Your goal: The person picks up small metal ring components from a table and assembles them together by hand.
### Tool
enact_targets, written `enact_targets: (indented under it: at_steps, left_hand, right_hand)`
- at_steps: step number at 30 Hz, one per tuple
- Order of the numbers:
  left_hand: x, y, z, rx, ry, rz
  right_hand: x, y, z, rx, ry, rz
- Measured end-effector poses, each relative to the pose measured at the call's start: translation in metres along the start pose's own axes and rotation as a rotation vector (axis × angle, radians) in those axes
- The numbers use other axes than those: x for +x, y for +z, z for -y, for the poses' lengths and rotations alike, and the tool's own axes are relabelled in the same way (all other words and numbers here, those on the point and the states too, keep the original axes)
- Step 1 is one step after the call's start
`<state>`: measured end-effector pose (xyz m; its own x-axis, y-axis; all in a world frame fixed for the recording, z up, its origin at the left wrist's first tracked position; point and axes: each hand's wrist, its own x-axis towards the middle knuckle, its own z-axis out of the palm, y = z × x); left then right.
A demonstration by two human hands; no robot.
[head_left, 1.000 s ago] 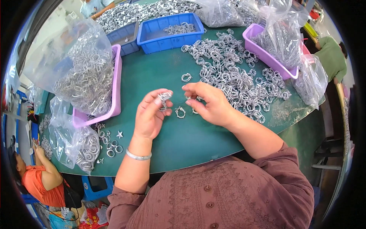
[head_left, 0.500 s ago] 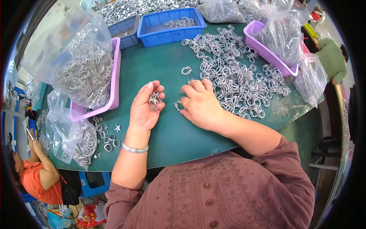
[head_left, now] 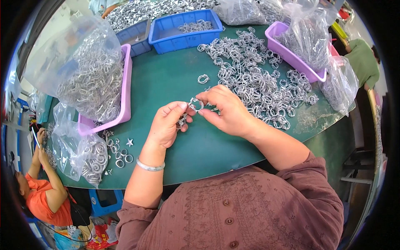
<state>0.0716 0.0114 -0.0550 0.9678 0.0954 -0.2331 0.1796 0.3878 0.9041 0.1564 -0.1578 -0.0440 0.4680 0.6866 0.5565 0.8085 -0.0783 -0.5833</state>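
Between my two hands is a silvery metal ring, held up over the green table. My right hand pinches its right side with thumb and fingertips. My left hand touches its left side with the thumb and forefinger, while its other fingers curl round a few more metal rings. One loose ring lies on the table beyond my right hand. A wide heap of similar rings spreads to the right, partly behind my right hand.
At left, a purple tray bears a plastic bag of metal parts; a smaller bag of rings sits nearer. A blue bin stands at the back, another purple tray at right. Other people are at both sides.
My right hand has lifted a ring off the table and turned palm-inward. My left hand has moved right and slightly down to meet it, its thumb and forefinger now at the ring.
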Motion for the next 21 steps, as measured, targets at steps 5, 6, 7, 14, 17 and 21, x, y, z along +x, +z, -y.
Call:
enact_targets:
  at_steps: [5,6,7,14,17,21]
  left_hand:
    - [-0.0001,0.0005,0.001,0.018,0.008,0.007]
    - [-0.0001,0.0005,0.0008,0.02,0.008,0.006]
    - [-0.0002,0.0005,0.0006,0.023,0.009,0.005]
    - [-0.0007,0.0005,0.0011,0.001,0.007,0.006]
    - [-0.0004,-0.0007,0.0018,0.0,0.018,0.026]
    - [-0.0011,-0.0004,0.0013,0.006,0.03,0.037]
  right_hand:
    - [-0.0003,0.0,-0.0015,0.02,0.004,0.006]
    - [-0.0001,0.0,-0.0012,0.026,0.001,0.005]
    - [0.0001,0.0001,-0.0009,0.026,0.002,0.005]
    - [-0.0024,0.0006,0.001,0.158,0.069,-0.046]
    - [-0.0023,0.0003,0.0012,0.187,0.074,-0.067]
    - [-0.002,0.0006,0.0011,0.232,0.081,-0.083]
